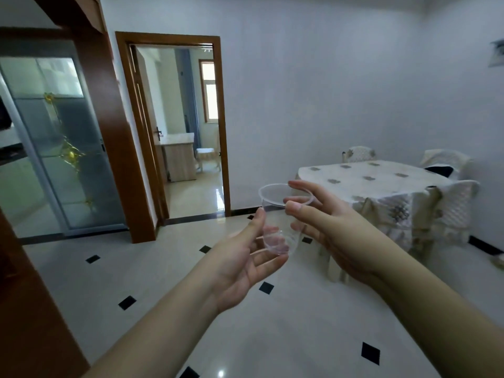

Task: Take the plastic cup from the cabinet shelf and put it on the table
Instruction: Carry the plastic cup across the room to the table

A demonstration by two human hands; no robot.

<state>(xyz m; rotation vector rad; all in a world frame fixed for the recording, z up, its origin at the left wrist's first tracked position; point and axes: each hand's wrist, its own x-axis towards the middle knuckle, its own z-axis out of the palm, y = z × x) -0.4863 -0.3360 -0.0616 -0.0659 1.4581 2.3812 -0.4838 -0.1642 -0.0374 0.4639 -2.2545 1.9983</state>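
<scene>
A clear plastic cup (276, 214) is held in mid-air in front of me, upright, rim upward. My right hand (335, 233) grips its rim and side with thumb and fingers. My left hand (245, 257) is under it with fingers spread, its fingertips touching the cup's base and side. The table (362, 175), covered by a patterned cream cloth, stands to the right and farther away, against the white wall. The cabinet is not clearly in view.
Chairs (452, 203) with cream covers stand around the table. An open doorway (188, 132) leads to another room ahead. A frosted glass sliding door (62, 148) and dark wood frame are at the left. The tiled floor (152, 268) lies between me and the table.
</scene>
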